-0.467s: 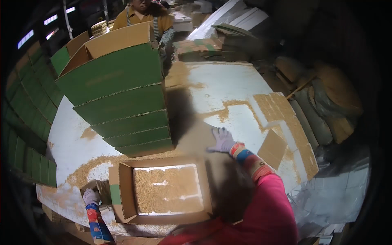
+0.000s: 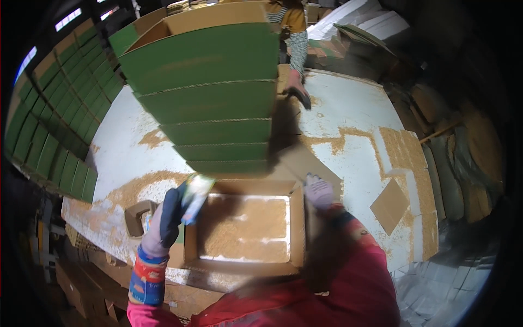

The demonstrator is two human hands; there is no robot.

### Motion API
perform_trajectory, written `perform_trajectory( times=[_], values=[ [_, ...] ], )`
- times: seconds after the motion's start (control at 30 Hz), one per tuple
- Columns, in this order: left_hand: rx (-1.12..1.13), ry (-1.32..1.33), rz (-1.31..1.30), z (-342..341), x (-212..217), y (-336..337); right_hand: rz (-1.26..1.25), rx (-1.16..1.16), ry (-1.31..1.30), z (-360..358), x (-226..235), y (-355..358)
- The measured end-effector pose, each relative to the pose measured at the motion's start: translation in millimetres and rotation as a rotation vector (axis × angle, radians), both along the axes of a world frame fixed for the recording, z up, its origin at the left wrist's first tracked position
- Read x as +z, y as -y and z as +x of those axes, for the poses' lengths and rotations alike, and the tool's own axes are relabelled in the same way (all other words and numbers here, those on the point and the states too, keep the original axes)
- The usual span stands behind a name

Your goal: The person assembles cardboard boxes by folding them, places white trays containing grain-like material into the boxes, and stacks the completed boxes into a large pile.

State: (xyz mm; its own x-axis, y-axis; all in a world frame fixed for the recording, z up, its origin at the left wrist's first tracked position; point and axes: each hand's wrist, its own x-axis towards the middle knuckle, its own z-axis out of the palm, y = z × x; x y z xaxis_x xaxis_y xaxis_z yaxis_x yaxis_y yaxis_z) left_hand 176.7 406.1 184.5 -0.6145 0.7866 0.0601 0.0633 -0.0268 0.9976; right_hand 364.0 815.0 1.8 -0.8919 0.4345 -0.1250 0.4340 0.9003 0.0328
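Left hand [image 2: 163,220] grips a small packet [image 2: 195,197] over the open carton [image 2: 243,229]; right hand [image 2: 318,192] presses flat on its flap [image 2: 310,166]. Best keep that flap pinned, packet square.

The left hand [image 2: 166,218] is gloved and raised at the person's left, fingers curled closed around something small, forearm in a striped cuff rising from below. The right hand [image 2: 320,192], also gloved, reaches forward, fingers bent downward.
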Motion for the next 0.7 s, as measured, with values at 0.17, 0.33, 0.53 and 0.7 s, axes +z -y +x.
perform_trajectory(
  times=[0.17,0.33,0.53,0.7],
  values=[
    [-0.186,-0.231,-0.353,13,10,-43,0.173,-0.078,-0.097,42,29,3],
    [-0.262,-0.777,-0.757,19,-4,-71,0.049,-0.072,0.035,64,23,38],
    [-0.076,-0.976,-0.788,17,0,-70,0.089,-0.362,-0.652,74,153,68],
    [0.534,-0.462,-0.301,-28,-7,20,-0.231,0.238,-0.723,55,198,158]
  ],
)
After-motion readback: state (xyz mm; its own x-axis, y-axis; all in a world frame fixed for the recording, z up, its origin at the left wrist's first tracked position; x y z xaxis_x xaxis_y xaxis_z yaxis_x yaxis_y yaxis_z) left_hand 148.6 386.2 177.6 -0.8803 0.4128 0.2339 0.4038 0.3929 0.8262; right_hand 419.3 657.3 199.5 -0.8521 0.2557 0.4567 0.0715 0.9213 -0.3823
